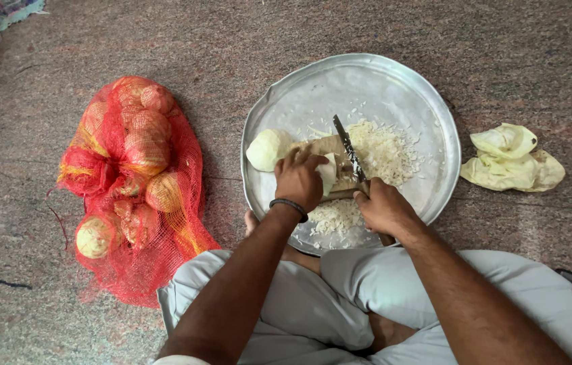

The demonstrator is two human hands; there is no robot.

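A pale cabbage piece (327,173) sits on a small board on a round steel tray (428,108) on the floor. The left hand (297,180) presses it, grip closed over it; the right hand (383,208) clasps a knife (349,150). Shreds (384,152) lie beside; a red mesh sack (130,182) lies to the left.

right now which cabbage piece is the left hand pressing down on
The pale piece on the wooden board, under the left hand beside the knife; the rounder piece lies untouched at the tray's left side.

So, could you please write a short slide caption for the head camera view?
Seated on the floor, left hand steadies cabbage while right hand slices it with a knife over a steel tray.
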